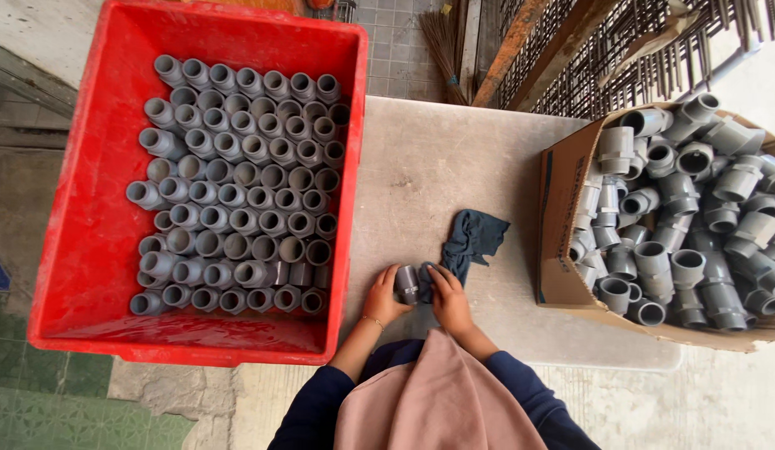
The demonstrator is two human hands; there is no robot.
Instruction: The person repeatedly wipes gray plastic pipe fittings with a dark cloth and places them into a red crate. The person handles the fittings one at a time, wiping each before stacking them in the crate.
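Note:
My left hand (381, 298) grips a grey plastic pipe fitting (406, 285) over the near edge of a grey table (454, 158). My right hand (448, 300) presses a dark blue cloth (473, 237) against the same fitting. The cloth trails away to the right across the tabletop. Both hands sit close together, just in front of my body.
A red plastic crate (95, 192) on the left holds several rows of grey fittings (237, 183) standing on end. An open cardboard box (562, 217) on the right is heaped with loose grey fittings (687, 208). Metal racks and a broom lie beyond the table.

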